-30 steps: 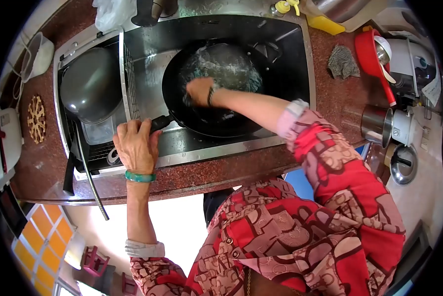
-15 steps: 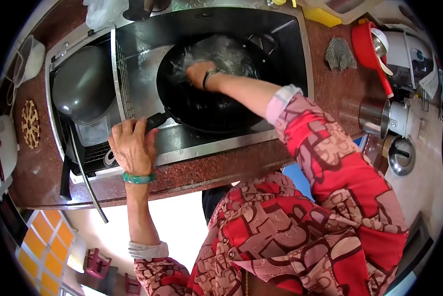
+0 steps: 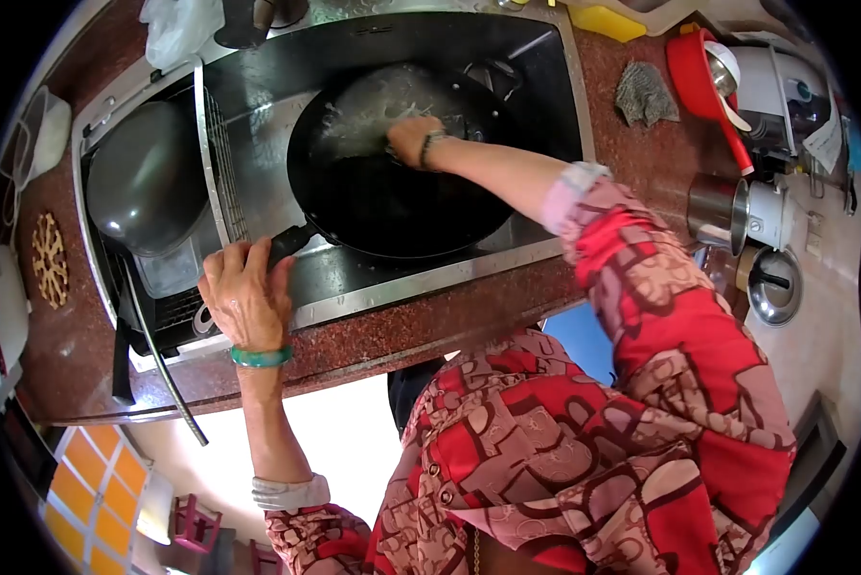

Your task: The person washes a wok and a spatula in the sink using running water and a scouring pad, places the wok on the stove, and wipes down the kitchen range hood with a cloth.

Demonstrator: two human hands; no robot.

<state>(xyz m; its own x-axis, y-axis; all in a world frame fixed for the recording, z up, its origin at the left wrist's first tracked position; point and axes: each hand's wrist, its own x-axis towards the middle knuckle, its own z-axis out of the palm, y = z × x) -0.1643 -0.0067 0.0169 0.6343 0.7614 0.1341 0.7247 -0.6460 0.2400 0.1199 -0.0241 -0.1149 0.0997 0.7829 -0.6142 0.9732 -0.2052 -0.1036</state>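
A large black wok (image 3: 401, 216) lies in the dark sink (image 3: 545, 86), tilted, with water swirling over its far inner side. My left hand (image 3: 248, 295) is wrapped round the wok's black handle (image 3: 289, 243) at the sink's near left edge. Inside the wok, my right hand (image 3: 416, 142) is closed, pressed toward the inner surface; whatever it holds is hidden beneath the fingers.
A drying rack (image 3: 210, 153) with an upturned dark pan (image 3: 148, 177) fills the sink's left part. Right of the sink are a grey scrubber (image 3: 647, 94), a red ladle-like scoop (image 3: 691, 81) and a steel pot (image 3: 716, 213). A wooden trivet (image 3: 50, 260) lies far left.
My right hand has moved across the wok, a little to the right relative to its rim. The whole view has shifted slightly, while my left hand keeps its hold on the handle.
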